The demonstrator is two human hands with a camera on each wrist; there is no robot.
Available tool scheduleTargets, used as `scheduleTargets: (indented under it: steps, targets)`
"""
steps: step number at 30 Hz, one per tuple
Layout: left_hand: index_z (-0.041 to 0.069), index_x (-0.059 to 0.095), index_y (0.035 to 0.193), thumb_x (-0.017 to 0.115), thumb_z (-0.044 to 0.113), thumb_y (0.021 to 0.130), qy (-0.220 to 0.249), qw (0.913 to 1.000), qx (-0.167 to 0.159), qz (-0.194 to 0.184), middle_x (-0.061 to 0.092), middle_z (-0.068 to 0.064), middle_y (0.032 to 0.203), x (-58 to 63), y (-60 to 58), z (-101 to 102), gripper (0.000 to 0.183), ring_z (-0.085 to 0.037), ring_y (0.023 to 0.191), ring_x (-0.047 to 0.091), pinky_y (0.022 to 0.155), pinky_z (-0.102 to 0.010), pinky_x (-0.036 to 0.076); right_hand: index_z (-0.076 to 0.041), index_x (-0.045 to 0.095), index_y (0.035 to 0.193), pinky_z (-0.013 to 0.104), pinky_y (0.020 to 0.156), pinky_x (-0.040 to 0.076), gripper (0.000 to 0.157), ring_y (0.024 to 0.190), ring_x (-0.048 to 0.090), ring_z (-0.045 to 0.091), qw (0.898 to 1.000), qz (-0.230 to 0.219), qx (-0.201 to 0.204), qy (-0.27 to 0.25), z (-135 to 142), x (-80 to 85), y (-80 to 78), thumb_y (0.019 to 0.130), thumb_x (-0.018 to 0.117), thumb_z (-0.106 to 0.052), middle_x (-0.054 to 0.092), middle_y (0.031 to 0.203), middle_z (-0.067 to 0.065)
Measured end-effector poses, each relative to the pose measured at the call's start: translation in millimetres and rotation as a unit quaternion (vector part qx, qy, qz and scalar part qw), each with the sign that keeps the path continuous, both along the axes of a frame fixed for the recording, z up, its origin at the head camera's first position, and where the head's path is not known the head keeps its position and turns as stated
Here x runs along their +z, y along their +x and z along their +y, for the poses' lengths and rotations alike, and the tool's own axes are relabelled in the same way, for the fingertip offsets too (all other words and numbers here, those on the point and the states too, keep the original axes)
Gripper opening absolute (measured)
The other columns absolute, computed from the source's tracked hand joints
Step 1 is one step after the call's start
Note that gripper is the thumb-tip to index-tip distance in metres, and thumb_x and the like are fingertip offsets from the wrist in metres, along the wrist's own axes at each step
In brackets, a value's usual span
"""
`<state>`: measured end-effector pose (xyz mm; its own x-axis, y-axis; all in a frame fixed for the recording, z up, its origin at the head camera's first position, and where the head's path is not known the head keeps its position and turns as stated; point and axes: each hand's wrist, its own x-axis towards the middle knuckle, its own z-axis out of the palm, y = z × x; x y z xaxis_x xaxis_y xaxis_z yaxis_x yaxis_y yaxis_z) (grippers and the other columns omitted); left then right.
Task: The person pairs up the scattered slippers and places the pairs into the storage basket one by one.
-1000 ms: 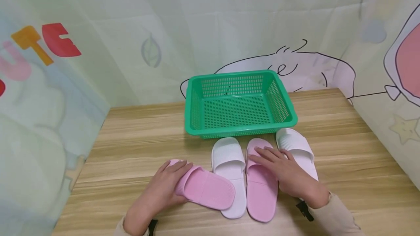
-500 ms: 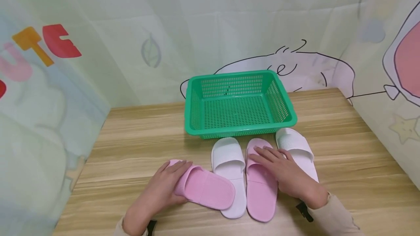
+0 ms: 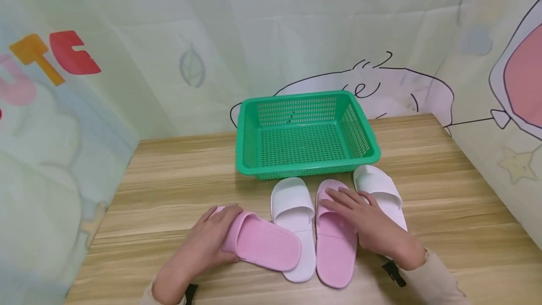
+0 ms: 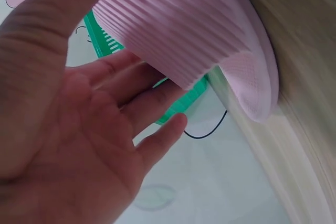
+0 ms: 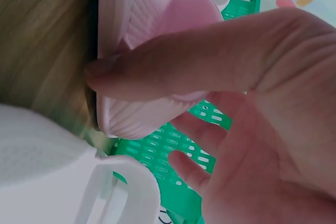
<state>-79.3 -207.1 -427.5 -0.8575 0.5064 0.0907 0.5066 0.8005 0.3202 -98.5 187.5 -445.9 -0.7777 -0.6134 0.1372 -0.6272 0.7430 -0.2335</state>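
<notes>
In the head view my left hand (image 3: 207, 244) grips the ribbed strap end of a pink slipper (image 3: 268, 246), which lies slanted with its heel over a white slipper (image 3: 292, 201). The left wrist view shows my fingers (image 4: 152, 106) at the edge of the ribbed strap (image 4: 173, 24). My right hand (image 3: 360, 220) holds a second pink slipper (image 3: 336, 258) across its strap, with the heel toward me. From the right wrist, my thumb (image 5: 157, 69) lies along that slipper's side and the other fingers are on its far side.
A second white slipper (image 3: 374, 182) lies to the right, partly hidden under my right hand and forearm. Behind the slippers stands a green plastic basket (image 3: 311, 168) with nothing in it. A printed curtain (image 3: 190, 22) hangs around the wooden table (image 3: 178, 178).
The head view has turned slightly to the right. My left fingers have shifted a little to the left over the strap; the slippers and right hand stay in place.
</notes>
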Motion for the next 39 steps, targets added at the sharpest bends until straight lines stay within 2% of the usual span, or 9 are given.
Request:
scheduleTargets:
  steps: [8,14,19,23,27,32,35,39]
  targets:
    - [0.003,0.06,0.138,0.103,0.026,0.057,-0.003,0.9994,-0.023,0.026,0.069,-0.013,0.134,3.3,-1.3,-4.9,0.095,-0.031,0.127,0.065,0.119,-0.062,0.04,-0.022,0.053,0.155,0.071,0.11,0.038,0.108,0.151,0.042,0.041,1.0,-0.023,0.003,-0.014,2.4,5.3,0.8,0.06,0.062,0.028,0.047,0.163,0.012]
    - [0.006,0.061,0.14,0.103,0.034,0.059,0.008,0.9993,-0.024,0.027,0.069,-0.01,0.136,9.1,-0.6,-4.7,0.095,-0.029,0.128,0.065,0.119,-0.06,0.04,-0.02,0.052,0.156,0.069,0.113,0.037,0.1,0.153,0.04,0.04,0.999,-0.035,0.006,-0.027,3.7,8.8,2.3,0.066,0.06,0.023,0.043,0.167,0.012]
    - [0.004,0.061,0.143,0.103,0.036,0.061,0.02,0.9986,-0.022,0.044,0.068,-0.013,0.139,14.9,-1.0,-3.3,0.098,-0.032,0.13,0.064,0.121,-0.059,0.039,-0.022,0.05,0.158,0.068,0.114,0.037,0.098,0.154,0.038,0.038,0.998,-0.036,0.016,-0.046,8.0,16.7,5.5,0.069,0.068,0.016,0.042,0.168,0.008]
    - [0.003,0.06,0.145,0.102,0.039,0.063,0.023,0.9979,-0.019,0.058,0.067,-0.014,0.141,18.5,-1.0,-2.9,0.099,-0.035,0.132,0.063,0.12,-0.059,0.039,-0.021,0.049,0.159,0.067,0.113,0.038,0.101,0.154,0.039,0.036,0.998,-0.023,0.028,-0.056,12.7,23.5,8.1,0.068,0.077,0.01,0.044,0.167,0.005]
    - [0.004,0.058,0.148,0.1,0.045,0.066,0.028,0.9971,-0.005,0.071,0.066,-0.014,0.142,21.8,-1.1,-2.6,0.101,-0.039,0.133,0.061,0.12,-0.059,0.039,-0.02,0.046,0.16,0.066,0.117,0.034,0.102,0.156,0.036,0.035,0.998,-0.024,0.025,-0.059,17.9,28.8,10.1,0.069,0.09,-0.005,0.044,0.167,0.003]
    - [0.007,0.058,0.149,0.097,0.053,0.068,0.047,0.9929,0.003,0.109,0.066,-0.009,0.138,24.9,-3.5,-1.4,0.101,-0.031,0.126,0.061,0.108,-0.053,0.052,-0.019,0.043,0.162,0.067,0.119,0.026,0.105,0.158,0.03,0.034,0.996,-0.051,0.012,-0.071,23.1,34.5,12.6,0.071,0.096,-0.019,0.043,0.168,0.002]
    - [0.009,0.058,0.149,0.096,0.055,0.069,0.061,0.9888,0.004,0.136,0.065,-0.007,0.135,26.2,-4.9,-0.1,0.099,-0.027,0.121,0.061,0.098,-0.049,0.055,-0.019,0.042,0.162,0.06,0.122,0.024,0.107,0.158,0.031,0.032,0.996,-0.041,0.014,-0.082,25.4,38.0,14.0,0.069,0.096,-0.019,0.044,0.167,0.001]
    - [0.012,0.059,0.149,0.095,0.056,0.069,0.07,0.9852,0.006,0.156,0.065,-0.006,0.134,27.1,-5.8,2.3,0.099,-0.026,0.119,0.06,0.094,-0.047,0.055,-0.017,0.043,0.161,0.04,0.126,0.016,0.108,0.156,0.034,0.027,0.994,-0.005,0.029,-0.108,28.7,43.1,14.1,0.067,0.097,-0.021,0.045,0.165,0.003]
